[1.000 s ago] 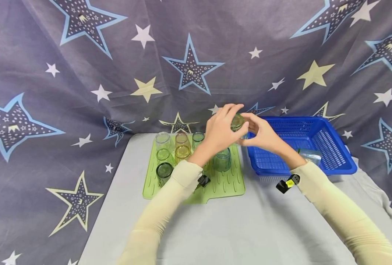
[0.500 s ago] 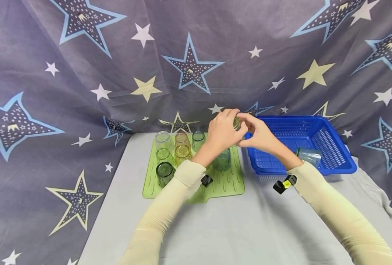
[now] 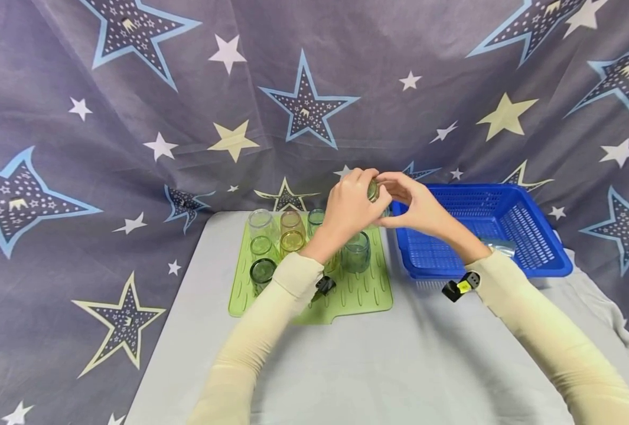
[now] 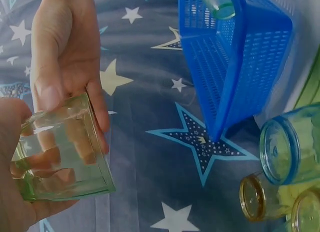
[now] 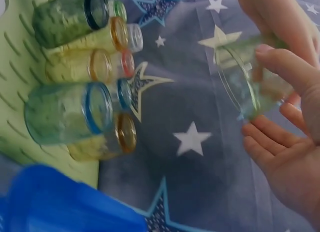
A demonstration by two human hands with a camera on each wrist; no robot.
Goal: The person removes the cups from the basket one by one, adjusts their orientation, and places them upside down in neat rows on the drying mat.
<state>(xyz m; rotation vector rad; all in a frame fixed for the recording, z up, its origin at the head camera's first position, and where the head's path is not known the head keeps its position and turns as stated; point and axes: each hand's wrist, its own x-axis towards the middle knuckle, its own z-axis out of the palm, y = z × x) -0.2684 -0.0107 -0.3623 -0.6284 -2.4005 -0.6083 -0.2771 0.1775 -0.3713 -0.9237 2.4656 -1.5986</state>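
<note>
A pale green clear glass (image 3: 372, 190) is held up between both hands, above the far right corner of the green mat (image 3: 370, 298). My left hand (image 3: 348, 200) grips one end of it, thumb and fingers on opposite sides in the left wrist view. My right hand (image 3: 420, 206) holds it from the other side; its thumb (image 5: 277, 56) lies on the glass wall and its fingers (image 5: 270, 142) touch the lower edge. Through the glass (image 4: 75, 157), right-hand fingers show. On the mat stand several coloured glasses, including a blue one (image 3: 355, 255) and a dark green one (image 3: 263, 274).
Right of the mat stands a blue perforated basket (image 3: 548, 273), with a bluish-green glass (image 3: 500, 245) lying in it, partly hidden by the right forearm. A starry curtain (image 3: 314, 29) hangs behind the white-covered table (image 3: 357, 366). My left forearm hides some glasses.
Both hands have shifted slightly left with the green glass. Its rim, seen facing up a second ago, now shows only as a narrow strip between the fingers, so the glass has turned.
</note>
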